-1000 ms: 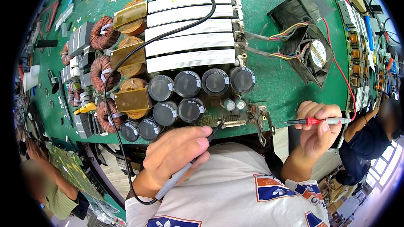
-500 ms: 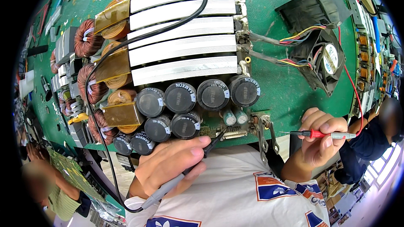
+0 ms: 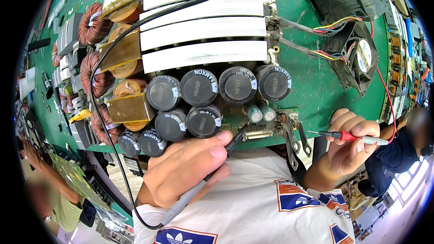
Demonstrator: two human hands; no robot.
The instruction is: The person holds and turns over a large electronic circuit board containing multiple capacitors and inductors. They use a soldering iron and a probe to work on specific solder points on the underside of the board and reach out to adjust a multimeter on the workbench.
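Observation:
My left hand (image 3: 187, 167) grips a black and grey test probe (image 3: 187, 201). The probe slants up toward the board's near edge, its tip close to two small green capacitors (image 3: 255, 115) and a pale pin connector (image 3: 257, 134); whether it touches metal cannot be made out. Off to the right, my right hand (image 3: 350, 153) holds a red and grey test probe (image 3: 347, 137), its thin needle pointing left in the air, apart from the board. Large black capacitors (image 3: 199, 87) stand in rows just beyond my left fingers, in front of long silver heat sinks (image 3: 205, 56).
Copper coils (image 3: 96, 25) line the board's left side. A black cable (image 3: 118, 156) arches over the heat sinks. Two wired black fans (image 3: 355, 56) lie on the green mat (image 3: 300, 79). Metal brackets (image 3: 291, 138) jut out at the near edge. People sit at both sides.
The view has shifted a little, so the board sits higher and looks larger. Both hands keep their probes, the left tip staying near the small green capacitors.

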